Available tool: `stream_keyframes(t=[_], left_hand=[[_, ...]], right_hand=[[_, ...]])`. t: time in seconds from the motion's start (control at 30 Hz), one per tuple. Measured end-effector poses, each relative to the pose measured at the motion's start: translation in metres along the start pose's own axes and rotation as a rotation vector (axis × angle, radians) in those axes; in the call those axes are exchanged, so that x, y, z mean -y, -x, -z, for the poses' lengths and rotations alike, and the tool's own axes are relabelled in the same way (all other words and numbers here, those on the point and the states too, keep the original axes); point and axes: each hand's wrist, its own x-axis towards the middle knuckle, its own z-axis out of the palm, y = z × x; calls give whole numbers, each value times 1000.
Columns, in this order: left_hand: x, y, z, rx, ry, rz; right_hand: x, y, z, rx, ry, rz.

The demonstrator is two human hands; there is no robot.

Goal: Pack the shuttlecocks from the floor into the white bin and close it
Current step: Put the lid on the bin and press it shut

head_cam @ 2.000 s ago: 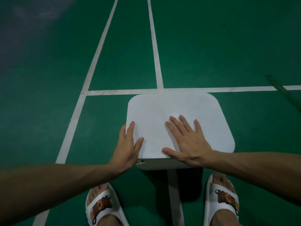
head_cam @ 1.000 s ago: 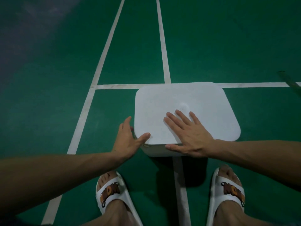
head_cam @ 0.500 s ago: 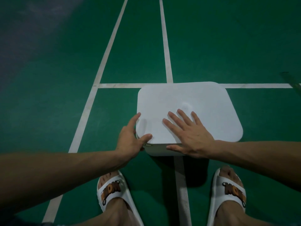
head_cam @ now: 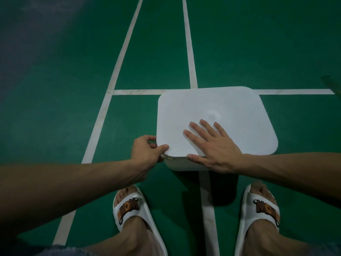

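Observation:
The white bin (head_cam: 184, 164) stands on the green court floor with its flat white lid (head_cam: 230, 108) lying over the top. My right hand (head_cam: 214, 146) lies flat on the lid's near part, fingers straight and spread. My left hand (head_cam: 147, 150) grips the lid's near left corner, thumb on top and fingers curled round the side edge. No shuttlecocks show on the floor; the bin's inside is hidden by the lid.
White court lines (head_cam: 190, 52) cross the floor around the bin. My two feet in white slides (head_cam: 129, 209) stand just in front of the bin. A dark thin object (head_cam: 330, 82) lies at the far right edge.
My left hand went from lying along the lid's left edge with straight fingers to curling round its near left corner. My right hand stayed flat on the lid.

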Motion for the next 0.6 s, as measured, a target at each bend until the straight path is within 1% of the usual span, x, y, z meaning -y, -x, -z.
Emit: stream_keyframes(t=[0.1,0.2,0.27,0.43,0.6], left_hand=[[4,4,-1,1,13,10],[3,9,-2,-12,105,68],[1,10,-1,-18,126,99],[-1,12,-1,-54,90,58],[-5,7,-4,-99,32,86]], right_hand=[[3,0,0,-1,-15,-20],[2,-4,-1,-12,3,-27],[1,-4,-1,-11,15,-29],[1,-4,-4,-12,29,-16],[2,-5,-4,-4,30,-4]])
